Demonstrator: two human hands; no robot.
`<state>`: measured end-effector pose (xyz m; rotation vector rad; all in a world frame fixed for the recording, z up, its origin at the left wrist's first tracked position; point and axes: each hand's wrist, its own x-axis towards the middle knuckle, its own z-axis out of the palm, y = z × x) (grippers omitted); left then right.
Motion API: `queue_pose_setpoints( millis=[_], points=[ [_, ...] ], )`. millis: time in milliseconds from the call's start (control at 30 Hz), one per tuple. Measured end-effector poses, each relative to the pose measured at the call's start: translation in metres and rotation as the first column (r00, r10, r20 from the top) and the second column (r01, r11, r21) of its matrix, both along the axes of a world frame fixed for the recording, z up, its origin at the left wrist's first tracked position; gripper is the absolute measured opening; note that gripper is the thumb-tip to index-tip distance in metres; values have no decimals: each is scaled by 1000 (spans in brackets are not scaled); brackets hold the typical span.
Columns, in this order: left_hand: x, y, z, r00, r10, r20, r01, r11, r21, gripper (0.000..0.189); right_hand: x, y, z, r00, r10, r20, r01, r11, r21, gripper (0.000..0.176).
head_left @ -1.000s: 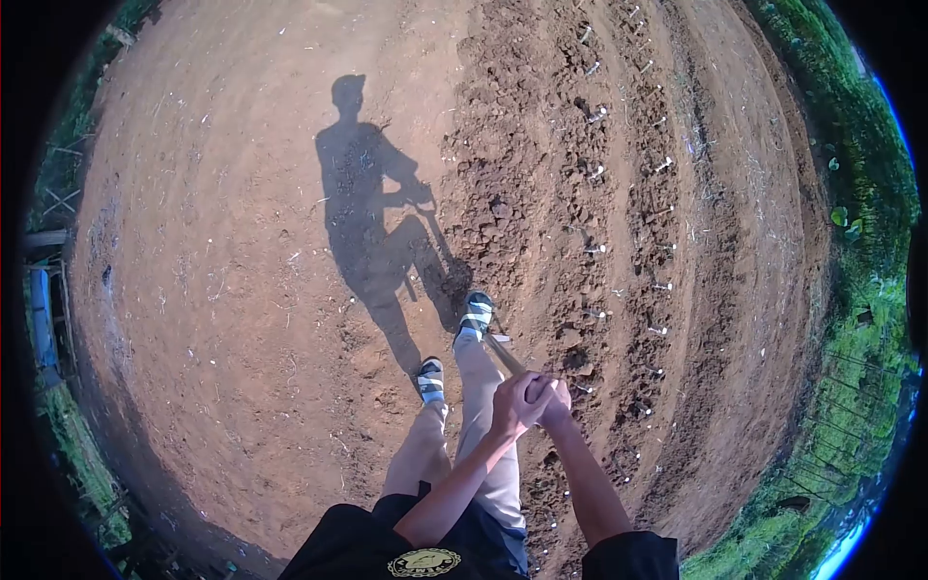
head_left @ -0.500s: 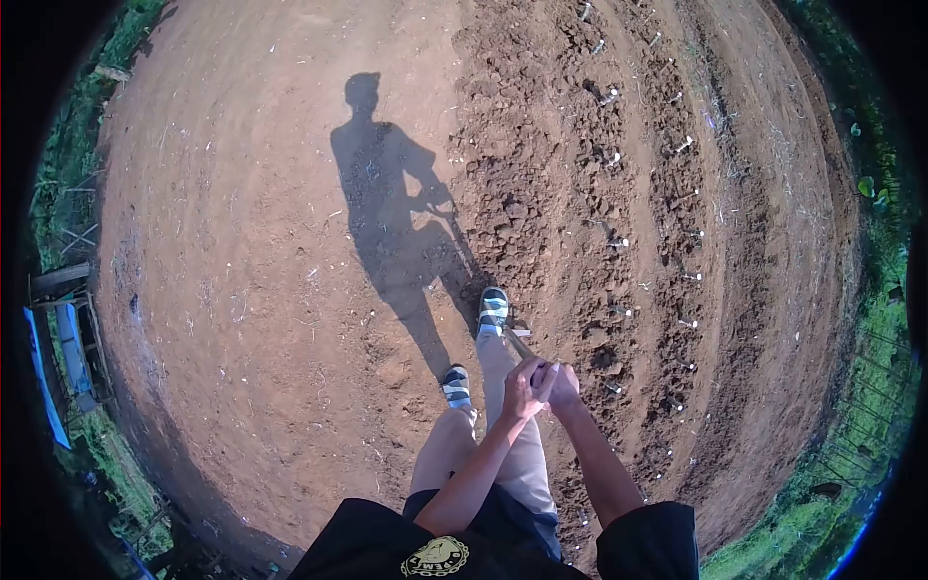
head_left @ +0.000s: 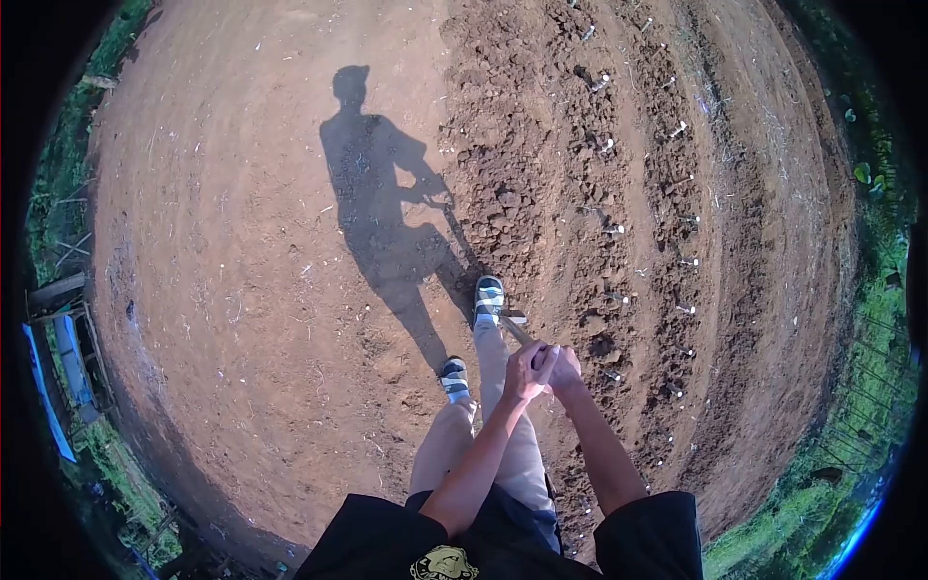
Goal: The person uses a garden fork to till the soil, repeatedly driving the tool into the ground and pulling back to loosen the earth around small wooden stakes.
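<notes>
In front of my body, both hands are closed around the top of a spade (head_left: 516, 332). My left hand (head_left: 526, 371) wraps the handle end from the left, and my right hand (head_left: 564, 368) grips close against it on the right. The shaft slants away from me toward the soil. Beside its lower end is my forward foot in a striped shoe (head_left: 490, 298), apparently pressing on the blade's top edge. The rest of the blade is hidden by the foot and the ground. My other striped shoe (head_left: 453, 377) stands flat on the dirt behind.
Dug, cloddy soil (head_left: 507, 184) runs ahead in a strip. To the right, furrowed rows hold several short pale stakes or cuttings (head_left: 607, 145). Smooth packed earth (head_left: 242, 319) lies left, with my shadow (head_left: 372, 184) across it. Green plants (head_left: 865, 387) border the field.
My view has shifted slightly, and my hands appear a little higher in it. The grip on the spade and the foot beside it stay the same.
</notes>
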<state>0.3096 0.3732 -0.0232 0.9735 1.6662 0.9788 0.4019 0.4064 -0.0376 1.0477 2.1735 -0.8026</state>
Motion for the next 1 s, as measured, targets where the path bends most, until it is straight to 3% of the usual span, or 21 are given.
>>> queue_pose_setpoints(
  millis=[67,133,233,433,600,800,900,1000],
  points=[
    [-3,5,-4,1000,-19,-21,19,1000,-7,25,-1,2,-3,999,28,-33,-25,997,76,22],
    [-3,3,-4,999,-42,-34,41,999,-36,26,-5,6,3,997,-68,-24,69,995,66,20],
    [-2,1,-2,997,10,72,-5,998,-68,29,-9,11,16,997,-76,10,76,996,47,23],
    [-2,1,-9,998,-69,-14,67,993,-92,33,-7,6,13,997,-78,-29,82,982,169,21],
    [0,-13,-18,997,-63,53,62,998,27,34,-6,-6,10,987,-153,-45,158,969,188,20],
    [13,-76,-22,993,-120,7,120,993,10,28,4,-70,21,966,-251,-56,257,948,188,18],
    [24,-115,-25,999,-31,24,25,981,194,24,13,-103,24,968,-237,-82,246,958,144,17],
    [30,-149,-28,992,-127,-15,127,962,240,20,27,-145,15,949,-277,-152,300,941,159,15]
  ],
)
